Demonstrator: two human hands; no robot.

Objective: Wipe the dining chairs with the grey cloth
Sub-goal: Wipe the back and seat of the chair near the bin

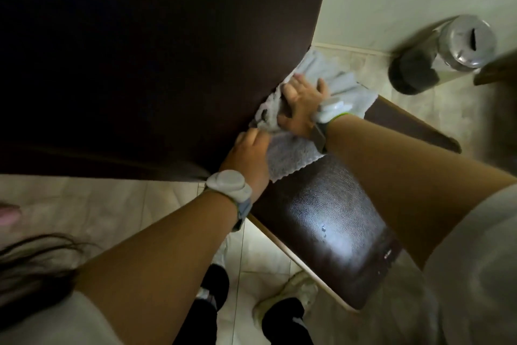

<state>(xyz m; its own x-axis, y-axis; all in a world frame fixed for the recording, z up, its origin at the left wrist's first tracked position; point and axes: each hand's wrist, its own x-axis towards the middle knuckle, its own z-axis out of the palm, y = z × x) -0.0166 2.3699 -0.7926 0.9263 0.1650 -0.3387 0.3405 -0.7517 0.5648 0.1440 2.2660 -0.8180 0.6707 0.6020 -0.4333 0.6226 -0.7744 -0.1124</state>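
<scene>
Grey cloth under both hands, on chair.

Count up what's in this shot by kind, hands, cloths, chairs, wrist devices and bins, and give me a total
Hands: 2, left hand and right hand
Grey cloth: 1
Dining chair: 1
Wrist devices: 2, left and right
Metal bin: 1
Total: 7
</scene>
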